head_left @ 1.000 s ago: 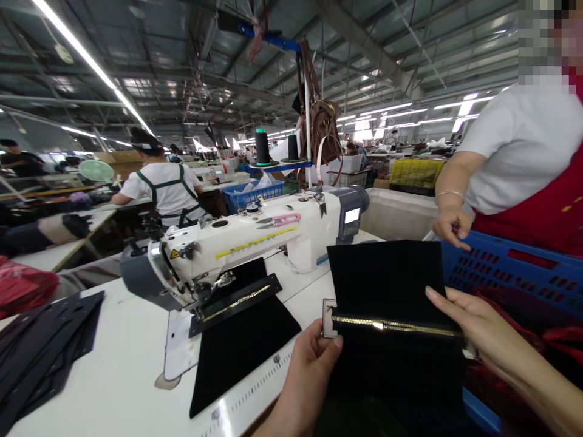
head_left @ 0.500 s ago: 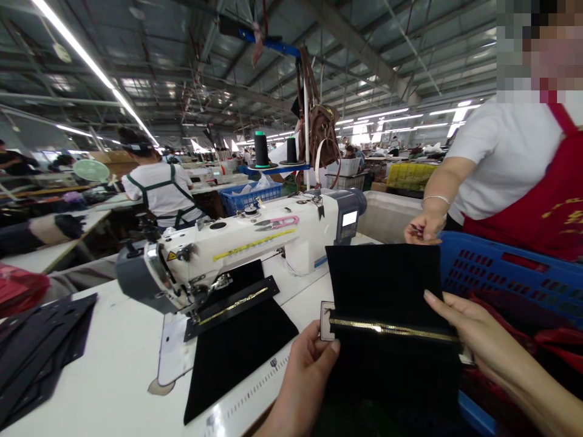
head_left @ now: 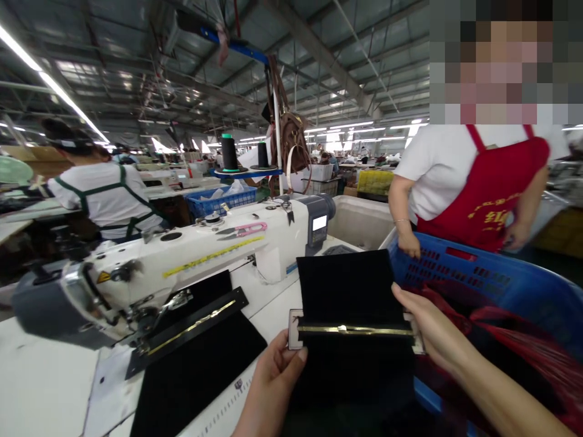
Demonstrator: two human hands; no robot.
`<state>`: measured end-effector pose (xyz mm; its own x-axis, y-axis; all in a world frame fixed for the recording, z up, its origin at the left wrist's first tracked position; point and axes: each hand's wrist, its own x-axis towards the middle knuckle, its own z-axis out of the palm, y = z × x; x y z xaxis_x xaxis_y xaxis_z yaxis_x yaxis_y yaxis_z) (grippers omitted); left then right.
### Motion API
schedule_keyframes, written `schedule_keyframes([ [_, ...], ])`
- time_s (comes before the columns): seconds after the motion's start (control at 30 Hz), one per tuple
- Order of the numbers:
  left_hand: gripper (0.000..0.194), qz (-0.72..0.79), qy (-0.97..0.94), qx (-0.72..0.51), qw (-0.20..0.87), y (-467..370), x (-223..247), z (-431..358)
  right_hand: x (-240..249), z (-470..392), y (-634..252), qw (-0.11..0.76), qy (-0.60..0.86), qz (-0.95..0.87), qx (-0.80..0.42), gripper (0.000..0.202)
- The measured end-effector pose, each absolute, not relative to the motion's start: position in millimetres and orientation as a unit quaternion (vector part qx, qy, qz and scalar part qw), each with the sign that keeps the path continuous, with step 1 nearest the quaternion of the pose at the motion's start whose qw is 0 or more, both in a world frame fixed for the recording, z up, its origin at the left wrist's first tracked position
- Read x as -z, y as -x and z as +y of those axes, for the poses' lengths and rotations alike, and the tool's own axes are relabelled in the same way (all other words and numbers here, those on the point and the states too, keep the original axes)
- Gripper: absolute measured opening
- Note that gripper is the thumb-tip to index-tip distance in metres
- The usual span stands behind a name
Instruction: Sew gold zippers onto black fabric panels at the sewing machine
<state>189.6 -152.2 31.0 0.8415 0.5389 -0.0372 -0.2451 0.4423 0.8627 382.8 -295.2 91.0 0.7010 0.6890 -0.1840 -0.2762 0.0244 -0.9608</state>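
Above the near edge of the table (head_left: 54, 388), a black fabric panel (head_left: 346, 291) with a gold zipper (head_left: 355, 330) sewn across it is held up between the person's two hands. The zipper's long axis runs level from left to right, with its ends pointing toward each hand, and the panel stands roughly upright facing the camera. The left hand (head_left: 273, 376) is pinched on the pale tab at the zipper's left end, thumb on top. The right hand (head_left: 428, 331) is closed on the right end, fingers lying along the panel's edge.

To the left, a white sewing machine (head_left: 204, 255) sits on the table, with another black panel (head_left: 195, 364) and its zipper lying under the needle end, angled up to the right. Pink snips (head_left: 243, 230) rest on top of the machine.

Just right of the held panel is a blue crate (head_left: 478, 279) with red material inside. A co-worker in a red apron (head_left: 489, 194) stands behind it, one hand (head_left: 410, 246) on its rim.
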Motion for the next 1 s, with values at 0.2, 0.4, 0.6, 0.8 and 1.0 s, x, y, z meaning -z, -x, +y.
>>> schedule_keyframes([
  [0.2,0.056,0.200,-0.451,-0.231,0.839,-192,-22,-153,-93,-296,-381,0.705,0.581,-0.188,-0.361,0.028],
  [0.4,0.056,0.200,-0.445,-0.220,0.845,-192,-25,-155,-94,-298,-380,0.702,0.578,-0.200,-0.364,0.027],
  [0.6,0.057,0.213,-0.449,-0.227,0.838,-191,-27,-157,-88,-297,-382,0.695,0.583,-0.224,-0.357,0.028],
  [0.8,0.038,0.200,-0.484,-0.254,0.813,-204,-41,-147,-117,-310,-375,0.628,0.603,-0.339,-0.357,0.034],
  [1.0,0.016,0.085,-0.638,-0.329,0.691,-226,-97,-121,-159,-337,-385,0.452,0.727,-0.515,0.039,0.012],
])
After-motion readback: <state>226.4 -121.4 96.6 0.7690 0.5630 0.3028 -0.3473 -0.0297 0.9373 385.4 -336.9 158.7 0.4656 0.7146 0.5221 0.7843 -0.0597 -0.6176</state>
